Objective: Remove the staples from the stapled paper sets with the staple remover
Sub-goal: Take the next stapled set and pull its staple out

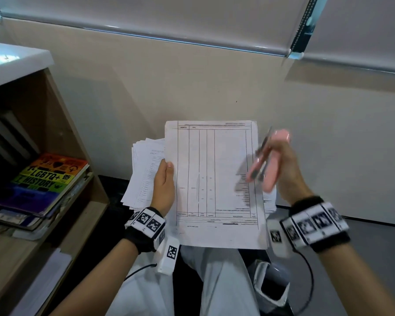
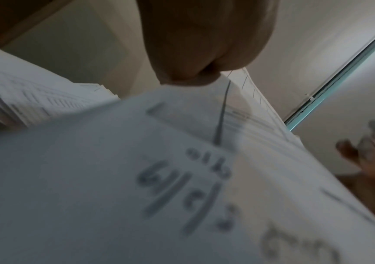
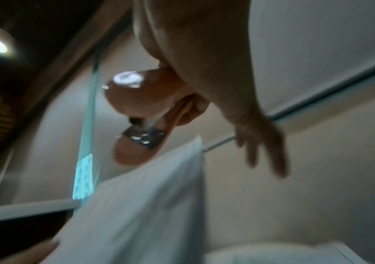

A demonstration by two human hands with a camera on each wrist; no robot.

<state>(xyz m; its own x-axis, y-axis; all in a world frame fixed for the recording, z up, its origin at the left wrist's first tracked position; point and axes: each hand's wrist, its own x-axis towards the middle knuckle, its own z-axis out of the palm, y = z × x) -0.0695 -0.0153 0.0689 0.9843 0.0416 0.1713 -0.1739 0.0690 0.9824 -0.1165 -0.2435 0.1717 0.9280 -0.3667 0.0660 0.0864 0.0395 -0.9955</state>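
A stapled paper set (image 1: 214, 179) with a printed table stands upright over my lap. My left hand (image 1: 164, 185) pinches its left edge, thumb on the front; in the left wrist view the thumb (image 2: 204, 44) presses the sheet (image 2: 136, 178). My right hand (image 1: 285, 169), blurred, grips a pink staple remover (image 1: 267, 160) with metal jaws at the set's right edge, about mid-height. In the right wrist view the remover (image 3: 141, 110) hangs just above the paper's corner (image 3: 148, 196), with my other fingers (image 3: 265, 142) spread. No staple can be made out.
A loose pile of more papers (image 1: 144, 174) lies behind the held set. A wooden shelf (image 1: 82, 156) with stacked books (image 1: 43, 179) stands at the left. A small bin with a white liner (image 1: 271, 283) sits by my right knee. A beige wall is close ahead.
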